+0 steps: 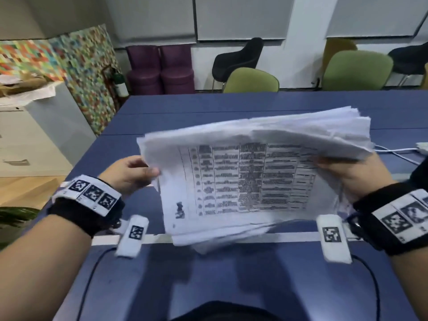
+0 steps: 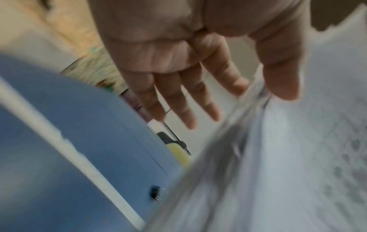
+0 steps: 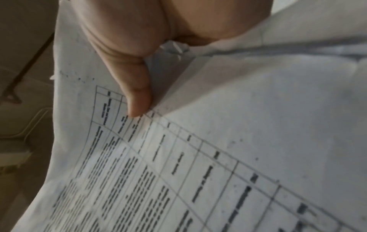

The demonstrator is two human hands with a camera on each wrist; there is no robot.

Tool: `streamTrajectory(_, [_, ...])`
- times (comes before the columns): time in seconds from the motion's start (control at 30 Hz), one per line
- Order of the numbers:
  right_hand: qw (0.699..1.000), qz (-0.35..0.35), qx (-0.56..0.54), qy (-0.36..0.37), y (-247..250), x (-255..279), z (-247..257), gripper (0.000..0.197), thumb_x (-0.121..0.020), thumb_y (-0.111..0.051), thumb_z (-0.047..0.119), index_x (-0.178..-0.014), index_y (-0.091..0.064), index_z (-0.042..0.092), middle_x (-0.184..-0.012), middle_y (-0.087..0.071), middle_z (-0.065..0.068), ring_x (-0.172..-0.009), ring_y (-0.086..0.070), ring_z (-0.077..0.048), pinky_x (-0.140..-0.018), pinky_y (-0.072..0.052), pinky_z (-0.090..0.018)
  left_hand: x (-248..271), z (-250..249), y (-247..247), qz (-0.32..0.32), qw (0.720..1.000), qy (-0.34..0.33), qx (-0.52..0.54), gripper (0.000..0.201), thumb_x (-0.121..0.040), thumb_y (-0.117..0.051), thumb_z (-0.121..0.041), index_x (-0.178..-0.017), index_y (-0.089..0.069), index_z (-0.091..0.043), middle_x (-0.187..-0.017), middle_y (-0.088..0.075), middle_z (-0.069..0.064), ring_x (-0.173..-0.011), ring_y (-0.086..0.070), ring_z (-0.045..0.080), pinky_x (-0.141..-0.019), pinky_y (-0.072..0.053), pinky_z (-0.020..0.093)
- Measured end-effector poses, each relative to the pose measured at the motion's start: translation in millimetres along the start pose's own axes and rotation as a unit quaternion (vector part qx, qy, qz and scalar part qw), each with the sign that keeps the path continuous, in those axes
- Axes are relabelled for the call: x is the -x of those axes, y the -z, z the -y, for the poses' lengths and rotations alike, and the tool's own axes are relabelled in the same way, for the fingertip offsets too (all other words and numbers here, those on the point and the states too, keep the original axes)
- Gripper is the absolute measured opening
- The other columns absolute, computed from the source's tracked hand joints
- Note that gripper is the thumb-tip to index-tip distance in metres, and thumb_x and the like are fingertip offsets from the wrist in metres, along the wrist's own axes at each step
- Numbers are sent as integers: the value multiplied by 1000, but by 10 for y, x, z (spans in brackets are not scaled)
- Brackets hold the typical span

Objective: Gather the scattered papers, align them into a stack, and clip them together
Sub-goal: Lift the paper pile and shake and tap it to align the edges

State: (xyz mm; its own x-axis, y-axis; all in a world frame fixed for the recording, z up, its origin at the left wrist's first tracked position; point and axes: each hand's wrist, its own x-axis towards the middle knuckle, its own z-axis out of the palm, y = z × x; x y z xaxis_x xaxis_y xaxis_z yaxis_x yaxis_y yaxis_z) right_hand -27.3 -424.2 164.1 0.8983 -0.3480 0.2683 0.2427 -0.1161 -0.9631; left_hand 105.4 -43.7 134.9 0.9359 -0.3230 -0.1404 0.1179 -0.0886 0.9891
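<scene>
I hold a thick stack of white papers (image 1: 254, 177) in the air above the blue table (image 1: 231, 107), the printed table on its top sheet facing me and its edges uneven. My left hand (image 1: 148, 172) pinches the stack's left edge (image 2: 298, 157): in the left wrist view the thumb (image 2: 282, 78) lies on the top sheet, the index finger goes behind the edge, and the other fingers are straight in the air. My right hand (image 1: 342, 167) grips the right edge, its thumb (image 3: 137, 94) pressed on the top sheet (image 3: 238, 141). A small black clip (image 2: 155, 191) lies on the table beneath the stack.
A white cable (image 1: 393, 151) and a white plug lie at the table's right edge. Green chairs (image 1: 252, 79) (image 1: 356, 70) and black ones stand beyond the far edge. A white strip (image 1: 106, 239) crosses the table near me. A grey cabinet stands to the left.
</scene>
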Motion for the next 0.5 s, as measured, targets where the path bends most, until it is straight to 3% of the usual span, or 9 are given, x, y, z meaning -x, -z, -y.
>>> streamTrajectory(0.03, [999, -20, -33, -1, -56, 15, -12, 28, -57, -73, -3, -83, -64, 4, -58, -69, 15, -59, -64, 3, -59, -53, -11, -40, 68, -49, 2, 997, -1, 73, 66, -18, -93, -40, -78, -72, -20, -75, -71, 0, -61, -64, 14, -61, -51, 27])
streamTrajectory(0.1, [997, -56, -35, 47, -176, 66, -15, 27, -61, -73, -4, -75, -69, 19, -54, -67, 20, -55, -61, 9, -57, -49, -7, -89, 136, -227, -9, 994, -45, 104, 74, -39, -91, -33, -105, -62, -16, -92, -73, 2, -77, -67, 19, -69, -54, 32])
streamTrajectory(0.17, [993, -80, -14, 85, -308, 117, -7, 48, -72, -66, -15, -60, -71, 31, -55, -64, 27, -56, -58, 15, -59, -45, -2, -102, 167, -423, -84, 987, -115, 80, 55, -62, -77, -17, -113, -57, -9, -89, -73, -4, -82, -68, 13, -74, -55, 29])
streamTrajectory(0.23, [991, -88, -36, 95, -367, 183, -106, 58, -75, -60, -19, -55, -72, 34, -58, -64, 32, -62, -60, 18, -63, -44, 0, -91, 206, -541, -152, 973, -158, 67, 32, -62, -75, -10, -92, -65, -12, -69, -72, -10, -65, -65, 7, -63, -53, 22])
streamTrajectory(0.3, [989, -108, -52, 82, -407, 255, -299, 56, -74, -59, -22, -65, -75, 31, -63, -67, 31, -65, -62, 15, -66, -47, -3, -69, 303, -609, -159, 976, -143, 35, 18, -51, -78, -22, -63, -67, -16, -51, -66, -12, -51, -58, 6, -54, -47, 18])
streamTrajectory(0.37, [990, -128, -50, 28, -404, 332, -631, 44, -70, -61, -23, -75, -69, 19, -60, -67, 28, -59, -61, 13, -60, -48, -4, -109, 543, -631, -155, 983, -93, 26, 21, -50, -81, -13, -62, -64, -16, -48, -65, -14, -50, -59, 2, -51, -47, 15])
streamTrajectory(0.43, [992, -121, -22, -31, -439, 454, -941, 35, -70, -68, -14, -82, -60, 18, -58, -66, 28, -56, -60, 13, -59, -48, -4, -160, 813, -669, -166, 985, -37, 17, 25, -54, -79, -4, -70, -63, -16, -53, -67, -13, -64, -62, 10, -63, -51, 20])
streamTrajectory(0.5, [990, -116, -9, -74, -445, 534, -1196, 24, -69, -74, 1, -83, -61, 16, -59, -67, 27, -58, -61, 12, -62, -49, -5, -175, 991, -718, -175, 984, 8, 15, 22, -63, -77, 2, -68, -63, -14, -61, -65, -4, -70, -57, 17, -73, -47, 28])
